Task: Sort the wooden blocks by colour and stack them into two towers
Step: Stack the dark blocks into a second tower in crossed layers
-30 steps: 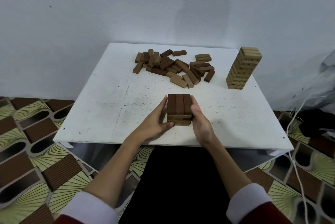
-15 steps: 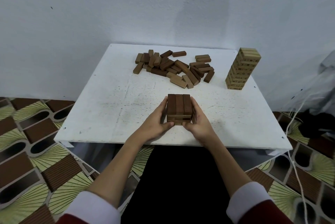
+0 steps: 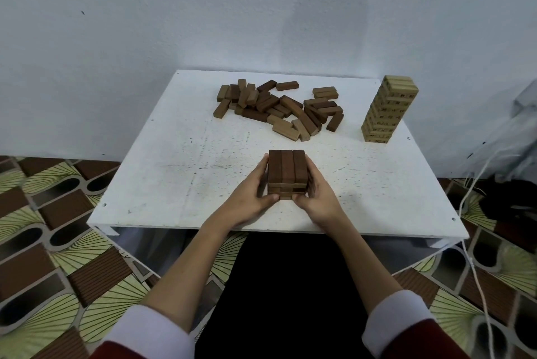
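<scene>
Squaring the dark stack, left hand and right hand clamp its sides; press evenly, keeping layers flush on the surface.

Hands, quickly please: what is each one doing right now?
Left hand: fingers curled round the left side of the dark block stack, holding it.
Right hand: curled round its right side, holding it.
</scene>
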`<state>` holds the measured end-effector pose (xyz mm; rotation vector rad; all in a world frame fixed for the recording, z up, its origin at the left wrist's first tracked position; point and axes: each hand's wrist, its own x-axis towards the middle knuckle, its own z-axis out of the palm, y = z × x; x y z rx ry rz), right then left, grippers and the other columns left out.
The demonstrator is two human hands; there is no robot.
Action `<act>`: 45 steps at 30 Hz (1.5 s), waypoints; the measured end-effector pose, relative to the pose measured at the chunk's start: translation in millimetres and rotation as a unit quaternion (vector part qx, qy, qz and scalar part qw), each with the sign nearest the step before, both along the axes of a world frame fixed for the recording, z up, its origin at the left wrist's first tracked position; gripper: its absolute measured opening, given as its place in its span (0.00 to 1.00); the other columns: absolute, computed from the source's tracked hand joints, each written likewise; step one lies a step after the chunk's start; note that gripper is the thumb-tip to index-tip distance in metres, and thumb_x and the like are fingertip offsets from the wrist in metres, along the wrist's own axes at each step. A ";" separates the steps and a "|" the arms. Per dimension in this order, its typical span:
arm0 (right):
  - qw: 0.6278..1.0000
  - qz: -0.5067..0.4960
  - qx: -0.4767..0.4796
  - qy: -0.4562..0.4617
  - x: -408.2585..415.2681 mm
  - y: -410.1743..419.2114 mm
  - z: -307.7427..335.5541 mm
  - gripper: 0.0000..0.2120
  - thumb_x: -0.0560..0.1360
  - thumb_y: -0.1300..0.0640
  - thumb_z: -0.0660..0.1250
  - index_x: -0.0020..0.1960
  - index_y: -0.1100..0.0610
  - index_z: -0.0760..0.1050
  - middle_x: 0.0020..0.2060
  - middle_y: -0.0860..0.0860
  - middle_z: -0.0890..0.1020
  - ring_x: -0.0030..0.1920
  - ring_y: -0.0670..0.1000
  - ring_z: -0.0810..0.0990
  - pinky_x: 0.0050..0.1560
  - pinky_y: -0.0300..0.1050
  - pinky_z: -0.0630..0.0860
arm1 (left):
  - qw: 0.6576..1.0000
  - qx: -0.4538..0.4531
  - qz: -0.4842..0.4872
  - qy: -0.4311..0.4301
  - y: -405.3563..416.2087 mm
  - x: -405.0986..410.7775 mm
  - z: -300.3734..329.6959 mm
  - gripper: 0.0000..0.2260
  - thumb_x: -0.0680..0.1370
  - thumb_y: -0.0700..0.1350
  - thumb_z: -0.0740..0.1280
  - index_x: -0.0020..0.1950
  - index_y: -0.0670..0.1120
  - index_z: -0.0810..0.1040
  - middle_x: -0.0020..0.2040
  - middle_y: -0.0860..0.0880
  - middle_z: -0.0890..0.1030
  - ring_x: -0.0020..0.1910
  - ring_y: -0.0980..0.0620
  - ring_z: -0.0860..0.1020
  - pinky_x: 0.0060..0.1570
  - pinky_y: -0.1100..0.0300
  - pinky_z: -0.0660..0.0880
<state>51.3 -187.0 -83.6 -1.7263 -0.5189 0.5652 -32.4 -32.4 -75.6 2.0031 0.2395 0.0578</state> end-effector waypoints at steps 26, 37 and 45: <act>0.920 0.062 -0.236 -0.306 125.1 76.2 49.6 0.11 0.72 0.69 0.65 0.53 0.64 0.80 0.52 0.56 0.79 0.55 0.54 0.76 0.52 0.39 0.69 | 0.940 0.342 -0.001 0.019 91.7 106.3 19.1 0.26 0.77 0.34 0.61 0.75 0.42 0.60 0.78 0.45 0.55 0.76 0.47 0.52 0.72 0.56 0.53; 0.827 0.126 -0.417 -0.355 140.6 110.1 44.7 0.16 0.71 0.57 0.69 0.57 0.61 0.74 0.59 0.58 0.69 0.63 0.58 0.67 0.56 0.50 0.73 | 0.910 0.409 0.029 -0.066 101.3 127.2 2.2 0.17 0.77 0.38 0.61 0.67 0.39 0.71 0.64 0.42 0.71 0.63 0.43 0.67 0.53 0.48 0.74; 0.826 0.142 -0.433 -0.332 131.5 103.6 55.1 0.17 0.68 0.55 0.72 0.53 0.58 0.70 0.54 0.55 0.74 0.56 0.54 0.70 0.50 0.49 0.73 | 0.928 0.324 0.119 -0.139 99.0 86.3 -18.9 0.10 0.72 0.31 0.66 0.48 0.44 0.77 0.52 0.49 0.74 0.53 0.52 0.66 0.44 0.61 0.69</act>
